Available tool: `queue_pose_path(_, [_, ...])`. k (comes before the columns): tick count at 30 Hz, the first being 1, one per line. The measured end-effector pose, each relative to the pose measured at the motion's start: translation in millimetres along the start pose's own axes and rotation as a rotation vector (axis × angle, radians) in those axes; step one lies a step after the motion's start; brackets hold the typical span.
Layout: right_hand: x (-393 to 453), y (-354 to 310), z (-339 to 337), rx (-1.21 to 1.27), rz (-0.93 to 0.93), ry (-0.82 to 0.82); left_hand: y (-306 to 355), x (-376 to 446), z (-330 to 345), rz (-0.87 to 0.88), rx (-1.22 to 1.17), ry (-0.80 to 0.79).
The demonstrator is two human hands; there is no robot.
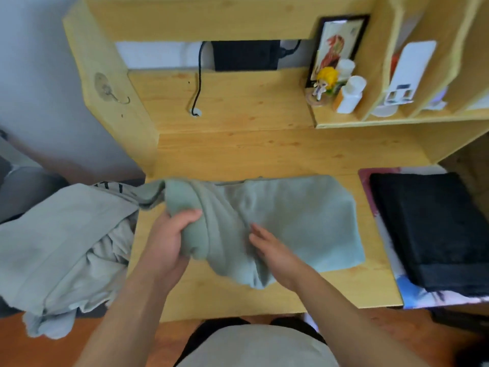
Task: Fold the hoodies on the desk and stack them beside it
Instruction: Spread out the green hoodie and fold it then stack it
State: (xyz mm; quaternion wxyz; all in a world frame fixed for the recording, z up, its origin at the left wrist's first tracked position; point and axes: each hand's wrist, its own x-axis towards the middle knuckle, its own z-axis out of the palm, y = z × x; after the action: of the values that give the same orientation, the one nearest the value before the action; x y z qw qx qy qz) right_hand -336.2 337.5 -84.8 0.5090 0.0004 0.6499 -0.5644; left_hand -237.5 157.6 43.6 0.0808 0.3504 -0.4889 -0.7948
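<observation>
The green hoodie (291, 223) lies on the desk (238, 144) straight in front of you, its flat part spread toward 3 o'clock and its bunched part gathered at the centre. Your left hand (169, 239) sits at 9 o'clock of that bunch, fingers and thumb curled round a thick roll of the green cloth, which rises above your knuckles and drapes away to 12 o'clock. Your right hand (270, 250) lies on the hoodie just at 3 o'clock of the left one, fingers straight and together, pointing toward 10 o'clock and pressing flat on the cloth; it grips nothing. A fold of the hoodie hangs between your 2 hands and reaches down toward the desk's near edge at 6 o'clock.

At 9 o'clock, past the desk's left edge, a grey hoodie (60, 247) lies crumpled, touching the green one at its upper corner, near your left hand. At 3 o'clock, well apart from your right hand, a black folded garment (434, 229) rests on a printed mat (412, 292) at the desk's right end.

Farther out, toward 12 o'clock, a black cable (199, 83) runs down the back of the desk from a black box (246, 55). At 1 o'clock a small shelf holds a framed picture (336, 43), a yellow-haired figurine (324, 83) and 2 white bottles (350, 95). At 10 o'clock a hook (111, 91) is stuck to the desk's side panel.
</observation>
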Motion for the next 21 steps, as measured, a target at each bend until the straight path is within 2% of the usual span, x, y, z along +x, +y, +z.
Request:
queue_pose_path(2, [-27.4,-16.7,-48.1,0.243,-0.031,0.02,-2.2,2.7,57.1,0.063,0.191,-0.083])
queue_pose_path(5, [-51.4,-26.8,-136.0,0.424,-0.085,0.173,-50.8,16.0,153.1,0.142,0.632,-0.206])
queue_pose_path(7, [-56.8,-25.0,-183.9,0.44,-0.081,0.252,-108.3,28.3,204.8,0.052,0.84,-0.282])
queue_pose_path(9, [-50.3,-15.8,-212.2,0.392,-0.002,0.263,-165.6,36.2,236.3,-0.078,1.119,-0.39])
queue_pose_path(11, [-39.2,-8.8,-220.0,0.311,0.087,0.258,-197.2,32.9,243.3,-0.06,1.254,-0.457])
queue_pose_path(12, [-32.0,-5.6,-221.3,0.284,0.114,0.291,-203.7,25.8,239.1,0.019,1.186,-0.445])
queue_pose_path(13, [-23.5,-3.6,-220.1,0.226,0.134,0.335,-205.3,16.2,230.3,0.113,1.108,-0.411])
queue_pose_path(15, [-14.9,-5.0,-208.3,-0.017,0.125,0.428,-206.8,-2.7,199.5,0.377,1.123,-0.261])
queue_pose_path(16, [-12.5,-5.4,-200.9,-0.169,0.128,0.469,-210.6,-10.0,180.7,0.533,1.184,-0.13])
queue_pose_path(17, [-11.2,-4.9,-194.3,-0.306,0.138,0.514,-214.9,-16.3,159.5,0.599,1.239,0.015])
queue_pose_path(18, [-11.7,-5.0,-189.1,-0.384,0.128,0.538,-217.9,-20.9,140.1,0.537,1.263,0.15])
queue_pose_path(19, [-15.8,-7.4,-186.7,-0.408,0.104,0.549,-219.3,-23.3,125.0,0.403,1.224,0.259])
queue_pose_path(21, [-22.8,-12.4,-189.4,-0.434,0.012,0.591,-220.5,-21.0,108.6,0.142,1.075,0.322])
